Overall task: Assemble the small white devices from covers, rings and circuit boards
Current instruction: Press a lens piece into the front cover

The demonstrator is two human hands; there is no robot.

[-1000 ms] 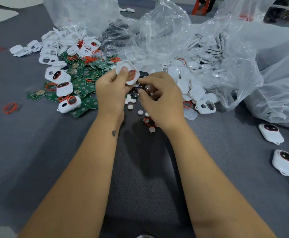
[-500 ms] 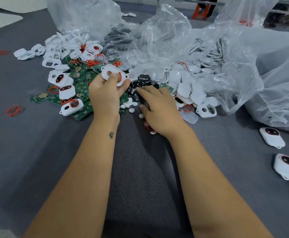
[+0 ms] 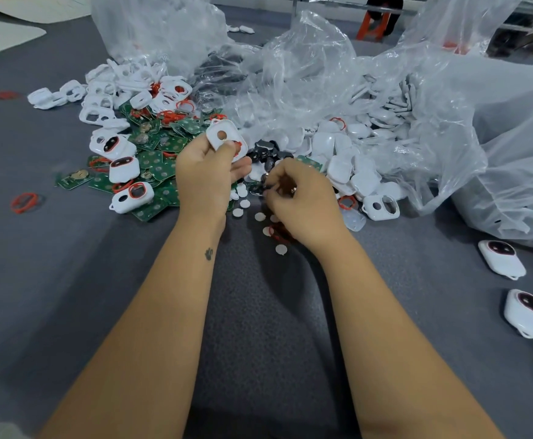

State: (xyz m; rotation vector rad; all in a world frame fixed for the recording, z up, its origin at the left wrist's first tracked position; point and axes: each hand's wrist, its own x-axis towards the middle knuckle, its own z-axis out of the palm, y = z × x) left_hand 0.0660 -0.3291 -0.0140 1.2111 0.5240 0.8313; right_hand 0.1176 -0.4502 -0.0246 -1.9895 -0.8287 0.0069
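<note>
Two bare hands work at the near edge of a heap of parts on a grey table (image 3: pixel 68 296). Far left lie loose red rings (image 3: pixel 24 201), thin and floppy by the look of them, likely to snag or roll. Next comes a spread of green boards (image 3: pixel 160 167), flat, stiff and light, best lifted by their edges. On them rest a few white devices (image 3: pixel 125 168) with dark, red-rimmed windows. The left hand (image 3: pixel 206 175) pinches a white cover (image 3: pixel 224 137) between thumb and fingers, raised just above the boards; the cover is a small hard shell with a round hole, probably light and a little slick, so a hold on its rim suits it. Just right of it, small black parts (image 3: pixel 263 153) and white discs (image 3: pixel 241 192) lie close together. The right hand (image 3: pixel 303 201) has its fingers curled down among these; something small and dark shows at its fingertips, but whether it grips it cannot be told. Further right are more white shells (image 3: pixel 358 172) spilling from crumpled clear bags (image 3: pixel 306 77), whose folds overhang the pile and would get in the way of reaching deeper. At the far right, well apart, sit more finished devices (image 3: pixel 501 258).
</note>
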